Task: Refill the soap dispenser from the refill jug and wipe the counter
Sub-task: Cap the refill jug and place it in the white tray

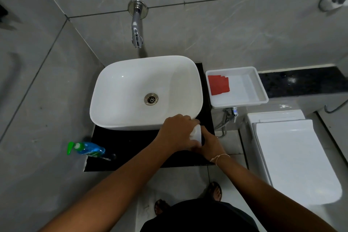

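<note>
hands (178, 133) around smooth white bottle (196, 134)

We see a white basin (131, 88) under a wall tap (136, 30), with a drain (151, 99) in its floor. To the right we find a white tray (259, 88) holding a folded red cloth (219, 84), and nearer us a closed toilet (293, 156).
</note>
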`<state>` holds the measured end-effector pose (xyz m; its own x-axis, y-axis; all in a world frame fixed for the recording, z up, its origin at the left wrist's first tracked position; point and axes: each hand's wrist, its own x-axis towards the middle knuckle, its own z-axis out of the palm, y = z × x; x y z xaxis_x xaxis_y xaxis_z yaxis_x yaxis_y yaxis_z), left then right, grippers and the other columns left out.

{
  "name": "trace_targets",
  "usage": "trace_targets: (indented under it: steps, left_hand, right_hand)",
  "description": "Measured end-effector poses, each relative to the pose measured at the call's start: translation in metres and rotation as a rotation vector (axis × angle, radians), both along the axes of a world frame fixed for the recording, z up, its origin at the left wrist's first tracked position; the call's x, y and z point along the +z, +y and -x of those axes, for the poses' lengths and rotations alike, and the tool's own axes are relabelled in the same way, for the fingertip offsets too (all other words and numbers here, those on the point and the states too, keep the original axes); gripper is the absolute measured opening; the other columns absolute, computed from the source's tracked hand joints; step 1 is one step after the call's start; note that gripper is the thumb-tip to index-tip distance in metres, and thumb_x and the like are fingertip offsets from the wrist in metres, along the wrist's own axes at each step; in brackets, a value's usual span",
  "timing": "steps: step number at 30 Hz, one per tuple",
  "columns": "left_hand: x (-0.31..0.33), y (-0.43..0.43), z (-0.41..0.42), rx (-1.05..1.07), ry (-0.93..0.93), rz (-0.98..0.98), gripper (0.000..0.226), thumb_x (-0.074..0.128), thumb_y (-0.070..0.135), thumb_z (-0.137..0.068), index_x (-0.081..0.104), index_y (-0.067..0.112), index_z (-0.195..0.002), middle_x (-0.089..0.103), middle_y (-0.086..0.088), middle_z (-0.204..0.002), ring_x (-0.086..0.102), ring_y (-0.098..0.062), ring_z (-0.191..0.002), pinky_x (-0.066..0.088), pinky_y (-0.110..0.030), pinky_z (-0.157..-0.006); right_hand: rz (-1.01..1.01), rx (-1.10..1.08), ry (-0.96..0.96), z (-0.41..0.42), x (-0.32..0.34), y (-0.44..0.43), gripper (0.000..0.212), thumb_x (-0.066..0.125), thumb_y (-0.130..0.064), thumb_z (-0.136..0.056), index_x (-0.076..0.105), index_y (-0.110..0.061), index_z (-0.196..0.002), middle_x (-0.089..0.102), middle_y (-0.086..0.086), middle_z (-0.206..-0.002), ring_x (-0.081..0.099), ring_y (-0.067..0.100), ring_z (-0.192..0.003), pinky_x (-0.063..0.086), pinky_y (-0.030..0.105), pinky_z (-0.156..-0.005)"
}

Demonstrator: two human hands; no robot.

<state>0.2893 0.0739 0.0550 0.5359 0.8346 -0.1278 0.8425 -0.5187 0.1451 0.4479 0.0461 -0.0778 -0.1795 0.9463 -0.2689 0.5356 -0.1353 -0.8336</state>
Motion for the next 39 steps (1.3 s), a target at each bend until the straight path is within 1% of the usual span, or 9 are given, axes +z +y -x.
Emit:
trace_targets:
  steps: [6,11,16,23,25,27,30,35,39]
  left_hand:
    - [-0.007,0.004,0.005,-0.071,-0.002,-0.002,0.042,0.059,0.048,-0.092,0.067,0.016,-0.119,0.073,-0.008,-0.105,0.066,-0.023,-0.094,0.044,-0.030,-0.075]
    - [-0.011,0.005,0.009,-0.174,-0.058,-0.041,0.043,0.058,0.051,-0.092,0.063,0.023,-0.124,0.070,-0.003,-0.106,0.058,-0.020,-0.096,0.040,-0.030,-0.065]
    - [-0.029,-0.006,-0.004,-0.012,-0.376,0.030,0.049,0.049,0.044,-0.099,0.048,0.022,-0.143,0.060,-0.003,-0.135,0.056,-0.021,-0.119,0.052,-0.039,-0.096]
    - [-0.080,0.010,-0.068,0.072,-0.405,0.099,0.058,0.044,0.035,-0.102,0.027,0.016,-0.155,0.027,-0.003,-0.163,0.015,-0.018,-0.153,0.008,-0.021,-0.117]
    - [-0.096,0.026,-0.091,0.084,-0.370,0.107,0.062,0.042,0.035,-0.103,0.021,0.013,-0.156,0.016,-0.004,-0.166,0.003,-0.019,-0.154,0.002,-0.023,-0.119]
    - [-0.111,0.049,-0.116,0.114,-0.297,0.094,0.065,0.041,0.036,-0.102,0.017,0.010,-0.157,0.010,-0.007,-0.167,-0.002,-0.023,-0.154,0.001,-0.029,-0.123]
    - [-0.131,0.088,-0.142,0.186,-0.151,0.067,0.067,0.043,0.034,-0.101,0.019,0.005,-0.156,0.012,-0.013,-0.165,0.003,-0.031,-0.154,0.010,-0.042,-0.125]
    - [-0.161,0.151,-0.157,0.361,-0.079,0.043,0.063,0.058,0.025,-0.094,0.038,-0.001,-0.148,0.031,-0.021,-0.158,0.026,-0.041,-0.147,0.026,-0.055,-0.119]
    - [-0.184,0.184,-0.153,0.471,-0.058,0.026,0.062,0.047,0.030,-0.091,0.043,-0.002,-0.145,0.037,-0.025,-0.154,0.032,-0.043,-0.144,0.027,-0.056,-0.117]
  right_hand:
    - [0.016,-0.005,0.002,-0.003,-0.005,-0.001,0.079,0.084,-0.054,-0.060,0.040,-0.048,-0.125,0.065,-0.015,-0.111,0.062,0.006,-0.102,0.052,0.028,-0.090]
    - [-0.012,-0.047,-0.007,-0.010,0.000,-0.010,0.079,0.082,-0.060,-0.054,0.032,-0.069,-0.115,0.060,-0.029,-0.096,0.057,-0.015,-0.090,0.044,0.003,-0.071]
    - [-0.004,-0.194,0.045,-0.041,0.003,-0.018,0.082,0.088,-0.045,-0.057,0.038,-0.055,-0.120,0.059,-0.025,-0.106,0.059,-0.006,-0.094,0.050,0.011,-0.073]
    - [-0.008,-0.367,0.092,-0.137,0.007,0.014,0.086,0.091,-0.030,-0.060,0.042,-0.040,-0.130,0.059,-0.023,-0.114,0.057,-0.009,-0.102,0.047,0.005,-0.077]
    - [-0.011,-0.358,0.073,-0.169,0.006,0.035,0.083,0.091,-0.030,-0.061,0.042,-0.044,-0.126,0.059,-0.025,-0.113,0.059,-0.007,-0.101,0.045,0.003,-0.078]
    - [-0.003,-0.342,0.055,-0.202,0.003,0.062,0.083,0.090,-0.031,-0.063,0.041,-0.042,-0.128,0.060,-0.017,-0.116,0.058,0.003,-0.106,0.046,0.015,-0.089]
    - [0.000,-0.270,0.023,-0.242,-0.005,0.111,0.084,0.087,-0.037,-0.065,0.039,-0.037,-0.135,0.057,-0.012,-0.122,0.054,0.012,-0.112,0.046,0.030,-0.096]
    - [-0.005,-0.188,-0.029,-0.290,-0.028,0.200,0.082,0.085,-0.033,-0.069,0.038,-0.032,-0.136,0.056,-0.009,-0.121,0.053,0.013,-0.114,0.045,0.032,-0.095]
    - [0.002,-0.187,-0.097,-0.311,-0.058,0.262,0.085,0.087,-0.019,-0.066,0.040,-0.023,-0.136,0.058,0.001,-0.121,0.052,0.022,-0.116,0.041,0.035,-0.096]
